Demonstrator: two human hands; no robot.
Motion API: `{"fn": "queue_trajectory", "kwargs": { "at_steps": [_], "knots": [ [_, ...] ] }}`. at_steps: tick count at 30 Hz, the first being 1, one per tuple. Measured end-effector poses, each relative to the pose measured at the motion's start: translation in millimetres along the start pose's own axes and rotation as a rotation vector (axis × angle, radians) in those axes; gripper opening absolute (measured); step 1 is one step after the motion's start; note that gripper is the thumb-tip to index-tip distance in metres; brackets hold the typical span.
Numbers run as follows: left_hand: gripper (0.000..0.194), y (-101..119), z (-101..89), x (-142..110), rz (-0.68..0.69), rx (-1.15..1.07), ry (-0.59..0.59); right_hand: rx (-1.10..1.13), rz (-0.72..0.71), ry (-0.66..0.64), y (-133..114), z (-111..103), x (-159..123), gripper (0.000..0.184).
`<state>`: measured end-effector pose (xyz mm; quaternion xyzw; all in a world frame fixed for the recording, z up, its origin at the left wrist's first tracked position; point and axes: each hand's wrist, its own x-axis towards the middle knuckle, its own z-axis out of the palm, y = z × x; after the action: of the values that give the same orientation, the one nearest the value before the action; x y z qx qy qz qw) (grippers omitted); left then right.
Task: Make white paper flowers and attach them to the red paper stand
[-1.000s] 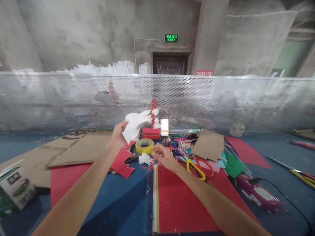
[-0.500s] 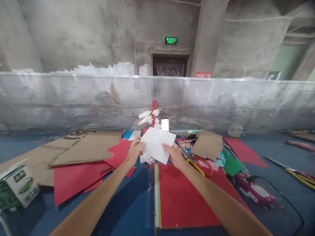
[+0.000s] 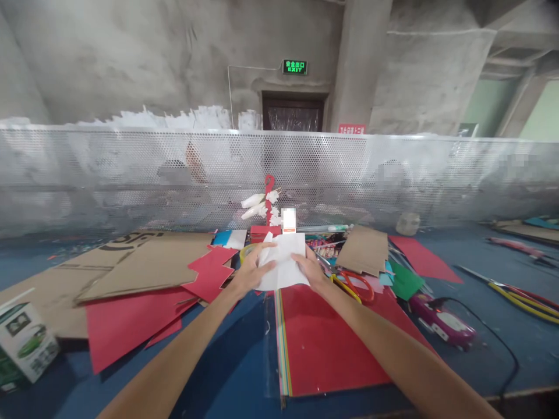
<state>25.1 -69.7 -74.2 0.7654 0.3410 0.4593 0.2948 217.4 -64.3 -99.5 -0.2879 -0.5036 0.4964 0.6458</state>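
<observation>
Both my hands hold a white sheet of paper (image 3: pixel 283 265) over the blue table, just past the top of a stack of red and coloured sheets (image 3: pixel 327 343). My left hand (image 3: pixel 251 270) grips its left side with fingers laid over the paper. My right hand (image 3: pixel 312 272) pinches its right edge. A yellow tape roll (image 3: pixel 244 252) peeks out behind my left hand. Behind the paper stands a red paper model with white paper flowers (image 3: pixel 265 206).
Brown cardboard (image 3: pixel 140 262) and red cut paper (image 3: pixel 131 317) lie to the left, a printed box (image 3: pixel 24 343) at the far left. Red-and-yellow scissors (image 3: pixel 353 286), a cardboard piece (image 3: pixel 362 250), green paper and a purple glue gun (image 3: pixel 441 320) with cord lie right. A perforated metal screen (image 3: pixel 393 174) runs across behind.
My left hand brought the white paper down from above the tape roll; my right hand joined it. Both hands now hold the sheet lower and flatter, near the table.
</observation>
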Motion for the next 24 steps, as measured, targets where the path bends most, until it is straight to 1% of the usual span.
{"fn": "queue_trajectory", "kwargs": {
  "at_steps": [3, 5, 7, 9, 11, 13, 15, 17, 18, 20, 24],
  "knots": [
    [0.045, 0.9, -1.0, 0.3, 0.029, 0.024, 0.004, -0.067, -0.052, 0.009, -0.2, -2.8, 2.0, 0.04],
    [0.046, 1.1, -1.8, 0.8, 0.012, 0.024, -0.02, -0.137, -0.041, 0.008, -0.1, -3.8, 1.9, 0.038],
    [0.042, -0.6, -2.2, 1.9, -0.008, 0.019, -0.065, -0.185, -0.034, 0.015, 0.1, -4.1, 1.3, 0.035],
    [0.037, -4.1, -2.1, 3.6, -0.041, 0.022, -0.113, -0.203, -0.057, 0.026, 0.4, -3.9, 0.9, 0.032],
    [0.035, -7.6, -1.5, 5.4, -0.078, 0.026, -0.133, -0.211, -0.081, 0.024, 0.7, -3.4, 0.8, 0.028],
    [0.032, -9.1, -0.6, 6.6, -0.076, 0.02, -0.088, -0.21, -0.084, 0.006, 0.7, -2.3, 0.5, 0.027],
    [0.026, -8.0, 0.1, 6.5, -0.05, 0.03, -0.008, -0.205, -0.081, -0.019, -0.2, -0.5, -0.4, 0.028],
    [0.026, -5.0, 0.4, 5.6, -0.05, 0.06, 0.042, -0.201, -0.08, -0.046, -2.1, 1.9, -2.0, 0.028],
    [0.028, -3.5, 0.5, 5.0, -0.063, 0.076, 0.045, -0.201, -0.083, -0.056, -3.4, 3.1, -2.8, 0.028],
    [0.029, -1.2, 0.6, 4.2, -0.079, 0.082, 0.016, -0.201, -0.096, -0.064, -6.1, 5.0, -4.3, 0.029],
    [0.025, 0.1, 1.8, 4.2, -0.018, -0.034, -0.085, -0.198, -0.142, -0.063, -9.2, 5.6, -4.3, 0.031]
  ]
}}
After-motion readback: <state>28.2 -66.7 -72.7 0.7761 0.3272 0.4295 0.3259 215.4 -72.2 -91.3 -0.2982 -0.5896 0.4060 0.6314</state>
